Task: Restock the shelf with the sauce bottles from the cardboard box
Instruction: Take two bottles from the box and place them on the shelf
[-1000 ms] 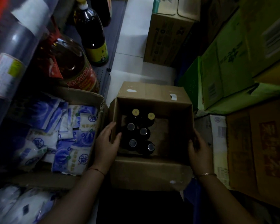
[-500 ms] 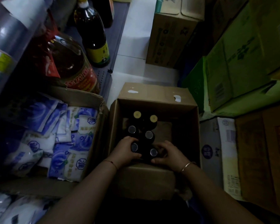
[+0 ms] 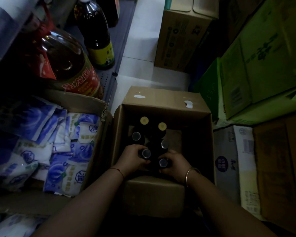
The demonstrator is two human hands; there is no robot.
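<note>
An open cardboard box [image 3: 162, 98] stands on the floor below me. Inside stand several dark sauce bottles seen from above: two at the back with yellow caps [image 3: 144, 120], the others with dark caps. My left hand [image 3: 132, 159] is wrapped around the neck of the near-left bottle [image 3: 146, 153]. My right hand [image 3: 175, 165] grips the neck of the near-right bottle [image 3: 163, 162]. Both bottles are still down inside the box. The grey shelf [image 3: 109, 79] runs along the left.
On the shelf stand a big oil jug [image 3: 67, 65] and a tall dark bottle [image 3: 97, 36]. A carton of blue-and-white packets [image 3: 61, 144] sits left of the box. Stacked cartons, brown [image 3: 181, 38] and green [image 3: 256, 65], crowd the right. A pale floor strip [image 3: 140, 48] runs ahead.
Both hands left the box's side walls and went inside it. They closed on the necks of the two nearest bottles and hold them there now.
</note>
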